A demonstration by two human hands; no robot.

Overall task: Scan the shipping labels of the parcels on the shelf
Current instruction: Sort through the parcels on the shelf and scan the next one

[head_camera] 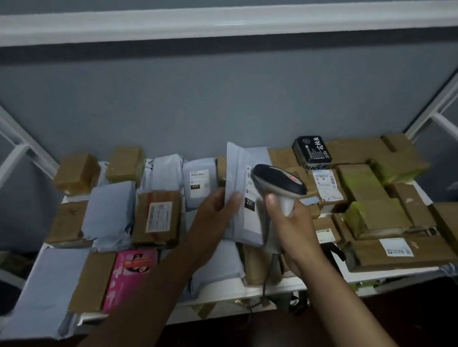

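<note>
1. Forearms reach in from the bottom edge toward a white metal shelf (279, 285) crowded with parcels.
2. Nearest on that shelf, left of the arms, lie a pink printed carton (129, 275) and a plain brown cardboard box (93, 281) side by side.
3. Right hand (294, 231) is wrapped round the pale grip of a grey-and-black handheld barcode scanner (280, 187), thumb up along the handle; its dark head points left at the mailer, and a cable hangs below the hand.
4. Left hand (216, 217) pinches the left edge of a grey plastic mailer bag (247, 196), holding it upright and tilted, thumb on the front.
5. White shipping label (252, 215) on the mailer faces the scanner head, showing a black "231" patch; the scanner covers its upper part.
6. Further back sit a black packet with white characters (312, 151) and brown boxes against the grey wall (217, 93).
</note>
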